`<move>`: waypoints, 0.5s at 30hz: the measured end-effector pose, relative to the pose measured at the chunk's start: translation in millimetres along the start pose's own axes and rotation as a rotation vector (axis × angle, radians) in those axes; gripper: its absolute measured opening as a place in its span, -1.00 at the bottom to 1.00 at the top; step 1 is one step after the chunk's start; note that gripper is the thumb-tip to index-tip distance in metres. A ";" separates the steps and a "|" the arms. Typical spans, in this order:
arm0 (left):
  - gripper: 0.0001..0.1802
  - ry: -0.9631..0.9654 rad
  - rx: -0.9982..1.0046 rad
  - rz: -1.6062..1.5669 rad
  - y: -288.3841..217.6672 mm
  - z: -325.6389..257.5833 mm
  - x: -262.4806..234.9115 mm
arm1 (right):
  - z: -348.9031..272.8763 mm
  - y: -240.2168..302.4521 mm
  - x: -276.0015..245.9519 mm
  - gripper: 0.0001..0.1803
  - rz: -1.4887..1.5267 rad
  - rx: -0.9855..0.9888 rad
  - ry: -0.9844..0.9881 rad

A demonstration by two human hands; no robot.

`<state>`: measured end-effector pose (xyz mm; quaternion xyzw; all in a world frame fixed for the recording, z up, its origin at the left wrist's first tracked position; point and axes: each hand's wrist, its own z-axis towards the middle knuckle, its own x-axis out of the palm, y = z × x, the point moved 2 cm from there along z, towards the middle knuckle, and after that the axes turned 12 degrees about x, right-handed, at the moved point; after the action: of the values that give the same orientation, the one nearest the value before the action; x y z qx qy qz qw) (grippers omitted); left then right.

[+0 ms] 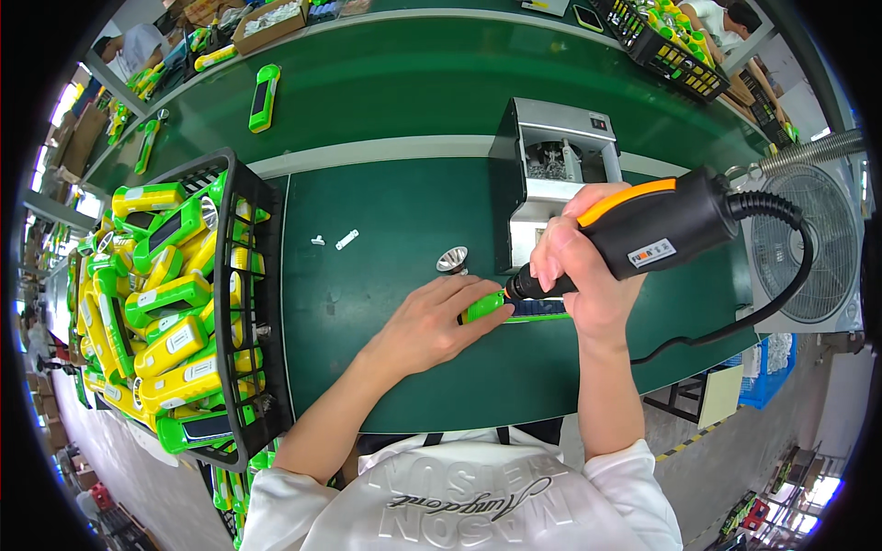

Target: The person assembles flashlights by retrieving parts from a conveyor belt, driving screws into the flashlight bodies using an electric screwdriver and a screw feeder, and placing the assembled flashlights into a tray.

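Green matting covers the table (386, 367), and near its front edge a green plastic casing (485, 306) is pinned flat under the spread fingers of the left hand (432, 323), while the right hand (579, 275) is wrapped tight round a black electric screwdriver (657, 230) whose tip is set on the casing. Light, stiff and slick the casing is judged, best held by its long sides. Open matting lies to the left before the black crate (253, 303); beyond, a grey machine (551, 165) and small reflector cone (451, 259) crowd the far side
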<state>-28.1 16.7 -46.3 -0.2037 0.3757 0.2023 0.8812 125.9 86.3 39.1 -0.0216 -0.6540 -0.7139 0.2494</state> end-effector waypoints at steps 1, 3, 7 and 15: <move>-0.66 0.001 -0.001 0.000 0.0 0.1 -0.2 | -0.1 -0.8 -0.2 -0.77 0.005 0.006 -0.002; -0.66 -0.006 0.001 -0.003 0.0 0.3 -0.3 | 0.3 -4.8 -1.1 -0.76 0.010 -0.007 0.004; -0.59 -0.017 -0.014 0.003 0.1 0.1 0.5 | -0.3 -8.4 -0.4 -0.76 -0.007 -0.013 0.000; -0.62 -0.031 -0.043 -0.024 -1.3 1.6 0.7 | 1.8 -17.0 -3.6 -0.82 -0.049 0.008 0.030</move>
<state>-26.1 16.5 -45.4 -0.2239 0.3553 0.2030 0.8845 122.0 89.5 22.4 0.0059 -0.6535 -0.7173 0.2418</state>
